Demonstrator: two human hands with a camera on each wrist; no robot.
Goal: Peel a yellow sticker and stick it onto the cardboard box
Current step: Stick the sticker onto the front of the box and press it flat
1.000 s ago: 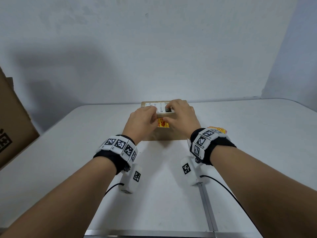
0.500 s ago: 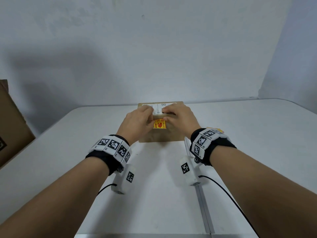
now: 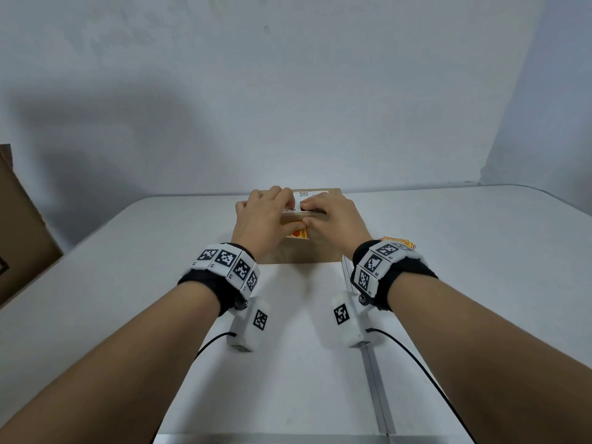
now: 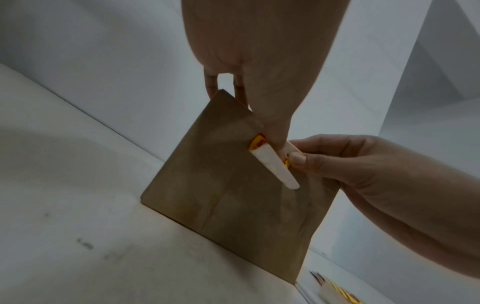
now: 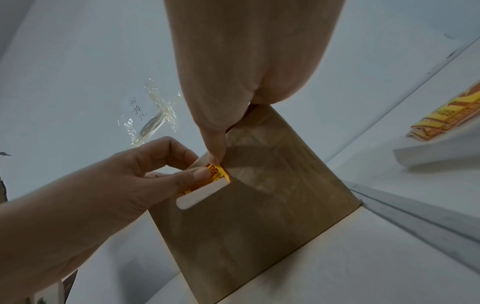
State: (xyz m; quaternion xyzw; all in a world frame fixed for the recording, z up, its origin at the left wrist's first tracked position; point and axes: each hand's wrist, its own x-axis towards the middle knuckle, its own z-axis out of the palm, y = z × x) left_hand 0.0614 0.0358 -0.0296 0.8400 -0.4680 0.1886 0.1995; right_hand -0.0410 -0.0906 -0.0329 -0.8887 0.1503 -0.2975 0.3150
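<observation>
I had both hands on the cardboard box (image 3: 301, 254) mid-table. Yellow sticker (image 3: 298, 233) sat on its near face by the top edge, left hand (image 3: 261, 219) and right hand (image 3: 334, 219) thumbs pinching it, fingers hooked over the top.

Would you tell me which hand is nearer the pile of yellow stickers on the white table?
Right: the right hand sits just left of the pile; the left hand lies farther left, beyond it.

Large carton (image 3: 19, 225) (left), white table (image 3: 480, 251)
</observation>
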